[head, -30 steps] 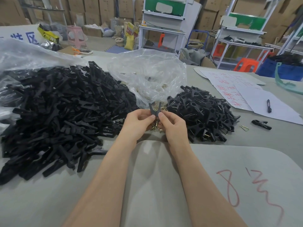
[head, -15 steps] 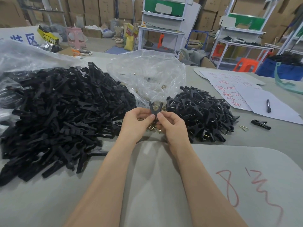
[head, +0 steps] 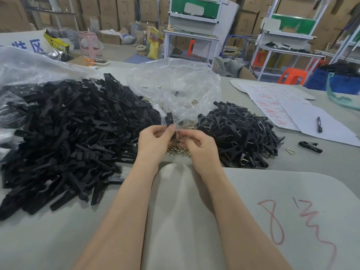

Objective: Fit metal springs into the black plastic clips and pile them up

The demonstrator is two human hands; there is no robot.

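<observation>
**Risks, largest first**
- At the big heap (head: 68,133) of black clips, apparently unfitted, left of the hands: steep and loosely tangled. Likely to slide into the loose springs (head: 179,148) if nudged by a forearm.
- At the plastic bag (head: 175,88) behind the hands: slack, sagging over the springs. Liable to snag fingertips or hide parts.
- At the finished pile (head: 239,137), right of the hands: low and spreading. Probable roll-off toward the stray clip (head: 309,146) and stray spring (head: 290,151) lying apart on the table (head: 58,230).
- At the left hand (head: 153,141): pinches one clip (head: 169,119) upright between thumb and fingertips, just above the springs. Small smooth grip area, so a possible slip or twist under spring force.
- At the right hand (head: 198,145): fingers curled just beside the clip's lower end. Impossible to tell whether holding a spring. Possible loss of a spring through misalignment.

**Materials, largest first**
- Table: grey, matt, soft-looking cover, with a rounded pad (head: 214,211) on top.
- Heap and pile: black moulded plastic, matt, long narrow pieces. Thin bright wire visible in the finished ones.
- Bag: thin, glossy, wrinkled film.
- Springs: brass-coloured bent wire, tiny, loosely heaped beneath the hands
</observation>
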